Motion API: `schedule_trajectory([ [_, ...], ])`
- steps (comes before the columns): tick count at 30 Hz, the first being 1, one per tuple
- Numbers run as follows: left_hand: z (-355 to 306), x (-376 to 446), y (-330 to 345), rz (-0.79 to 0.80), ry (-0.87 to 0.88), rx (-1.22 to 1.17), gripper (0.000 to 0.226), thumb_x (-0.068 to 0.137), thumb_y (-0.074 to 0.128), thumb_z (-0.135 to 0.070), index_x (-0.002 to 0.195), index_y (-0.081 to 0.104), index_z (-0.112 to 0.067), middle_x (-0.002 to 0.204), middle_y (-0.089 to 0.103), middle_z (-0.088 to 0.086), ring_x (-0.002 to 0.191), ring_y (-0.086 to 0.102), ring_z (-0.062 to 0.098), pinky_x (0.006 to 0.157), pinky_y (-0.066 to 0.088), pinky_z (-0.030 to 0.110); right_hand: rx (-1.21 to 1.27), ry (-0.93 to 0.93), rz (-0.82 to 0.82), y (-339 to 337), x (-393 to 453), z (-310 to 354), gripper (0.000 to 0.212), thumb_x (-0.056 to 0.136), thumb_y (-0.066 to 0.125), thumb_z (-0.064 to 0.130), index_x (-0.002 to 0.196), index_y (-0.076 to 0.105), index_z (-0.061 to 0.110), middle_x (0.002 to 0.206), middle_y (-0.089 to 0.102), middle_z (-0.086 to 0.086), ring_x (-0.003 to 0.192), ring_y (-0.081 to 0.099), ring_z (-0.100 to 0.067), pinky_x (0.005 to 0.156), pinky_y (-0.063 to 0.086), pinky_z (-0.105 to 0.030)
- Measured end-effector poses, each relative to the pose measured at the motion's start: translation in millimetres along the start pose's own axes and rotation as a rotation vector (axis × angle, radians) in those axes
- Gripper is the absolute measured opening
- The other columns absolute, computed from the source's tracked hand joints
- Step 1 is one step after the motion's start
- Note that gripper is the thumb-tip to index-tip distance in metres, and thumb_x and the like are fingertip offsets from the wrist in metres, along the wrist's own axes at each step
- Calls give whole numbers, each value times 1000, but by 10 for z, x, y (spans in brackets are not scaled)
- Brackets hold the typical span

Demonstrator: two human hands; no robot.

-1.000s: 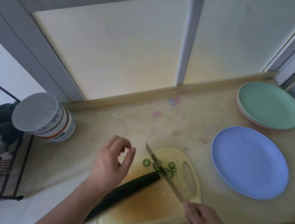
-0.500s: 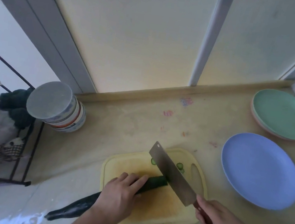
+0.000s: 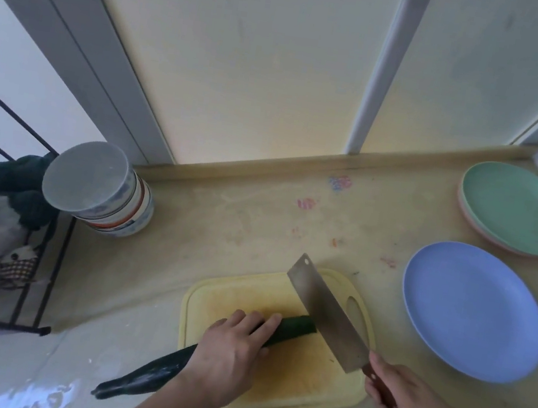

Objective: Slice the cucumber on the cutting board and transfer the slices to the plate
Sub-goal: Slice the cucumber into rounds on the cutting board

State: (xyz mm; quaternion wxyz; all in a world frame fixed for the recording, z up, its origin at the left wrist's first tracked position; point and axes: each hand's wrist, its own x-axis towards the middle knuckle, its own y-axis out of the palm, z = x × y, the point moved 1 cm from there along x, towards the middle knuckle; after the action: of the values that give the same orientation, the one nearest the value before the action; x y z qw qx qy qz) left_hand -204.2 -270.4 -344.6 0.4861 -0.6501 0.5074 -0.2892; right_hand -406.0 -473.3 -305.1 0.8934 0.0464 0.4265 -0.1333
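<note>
A long dark green cucumber (image 3: 295, 327) lies slantwise across the yellow cutting board (image 3: 248, 294), its tail hanging off the board's left edge. My left hand (image 3: 233, 351) presses down on its middle. My right hand (image 3: 412, 407) grips the wooden handle of a cleaver (image 3: 325, 308), whose broad blade stands at the cucumber's cut right end. The cut slices are hidden behind the blade. An empty blue plate (image 3: 473, 315) sits right of the board.
A green plate stacked on a pink one (image 3: 519, 211) sits at the back right. A stack of bowls with a lid (image 3: 100, 187) stands at the back left, beside a black wire rack (image 3: 31, 239) holding cloths. Windows run behind the counter.
My left hand came down from above the board onto the cucumber. The cleaver turned from edge-on to flat-faced at the cut end, and the slices went out of sight behind it.
</note>
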Motion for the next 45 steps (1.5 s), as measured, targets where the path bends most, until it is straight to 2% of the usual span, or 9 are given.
schedule_trajectory([
  [2, -76, 110, 7, -2, -30, 16, 53, 103, 43, -31, 155, 30, -29, 138, 49, -6, 112, 51, 20, 90, 48, 33, 7, -8, -12, 44, 4, -7, 58, 90, 37, 67, 67, 44, 14, 52, 28, -7, 40, 24, -14, 42, 22, -24],
  [7, -109, 241, -4, 34, -50, 65, 55, 102, 45, -34, 152, 23, -30, 146, 36, -1, 117, 47, 23, 93, 47, 34, -42, -65, -125, 270, 6, -33, 54, 93, 35, 59, 64, 39, 13, 50, 29, -6, 42, 23, -16, 45, 21, -25],
  [12, -154, 364, 116, 92, 121, 125, 66, 92, 65, -30, 147, 30, -30, 137, 48, 4, 104, 59, 25, 75, 54, 35, -102, -76, -259, 511, 71, -154, 54, 99, 35, 49, 55, 37, 18, 43, 36, 4, 40, 37, -12, 50, 32, -25],
  [16, -216, 380, 20, 113, 29, 169, 61, 103, 41, -20, 153, 8, -33, 153, 25, 6, 122, 43, 29, 84, 47, 39, -127, -90, -283, 542, 87, -176, 54, 98, 35, 51, 55, 39, 18, 42, 38, 4, 41, 39, -8, 54, 34, -25],
  [20, -178, 337, 68, 65, 21, 172, 63, 98, 49, -22, 150, 15, -32, 147, 34, 5, 115, 48, 28, 77, 48, 37, -107, -89, -271, 554, 74, -178, 53, 94, 37, 56, 57, 39, 18, 45, 40, 4, 43, 40, -8, 52, 33, -24],
  [24, -123, 366, 177, -53, 160, 155, 69, 72, 83, -24, 132, 49, -25, 123, 58, 2, 91, 61, 23, 65, 56, 33, -122, -96, -301, 541, 27, -158, 53, 97, 38, 51, 56, 38, 18, 45, 39, 4, 44, 40, -8, 53, 34, -24],
  [28, -108, 380, 197, -109, 188, 168, 75, 64, 87, -18, 130, 52, -25, 122, 58, 1, 84, 57, 20, 58, 53, 30, -148, -84, -326, 544, -95, -143, 51, 97, 41, 49, 57, 40, 19, 48, 40, 3, 47, 41, -6, 56, 34, -23],
  [37, -60, 409, 250, -140, 175, 146, 63, 73, 84, -22, 128, 54, -26, 120, 58, -2, 82, 57, 20, 50, 52, 31, -184, -85, -387, 612, -255, -76, 52, 98, 46, 38, 49, 40, 22, 45, 43, 6, 45, 42, -2, 51, 33, -15],
  [45, -36, 399, 279, -127, 144, 109, 66, 69, 85, -24, 127, 54, -27, 120, 57, -3, 82, 59, 18, 48, 52, 29, -146, -50, -406, 644, -312, 52, 44, 96, 46, 42, 61, 46, 17, 57, 47, 3, 51, 45, -4, 53, 35, -15],
])
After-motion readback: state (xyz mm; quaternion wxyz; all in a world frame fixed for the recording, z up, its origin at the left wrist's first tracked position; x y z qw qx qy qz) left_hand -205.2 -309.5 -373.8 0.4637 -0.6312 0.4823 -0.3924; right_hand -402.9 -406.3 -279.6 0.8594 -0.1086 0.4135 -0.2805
